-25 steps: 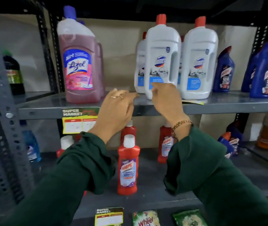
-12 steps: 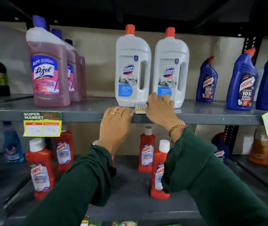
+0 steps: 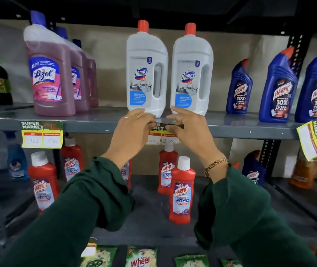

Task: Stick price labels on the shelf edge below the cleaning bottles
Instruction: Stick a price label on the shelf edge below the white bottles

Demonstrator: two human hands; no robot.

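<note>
Yellow-and-black price label (image 3: 163, 134) is pressed against the grey shelf edge (image 3: 230, 131) below two white Domex bottles (image 3: 147, 74), its top strip pinched by both hands: left hand (image 3: 132, 132) closed on the label's left end, right hand (image 3: 189, 130) closed on its right (fingertips bunched). Another label (image 3: 42, 134) already hangs under the pink Lizol bottles (image 3: 47, 74)

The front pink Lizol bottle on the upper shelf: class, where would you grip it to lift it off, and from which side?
Grip the front Lizol bottle around its narrower upper body below the blue cap, coming from the front. It stands upright at the shelf edge, with more bottles right behind it, and its wide body looks awkward for one hand.
</note>
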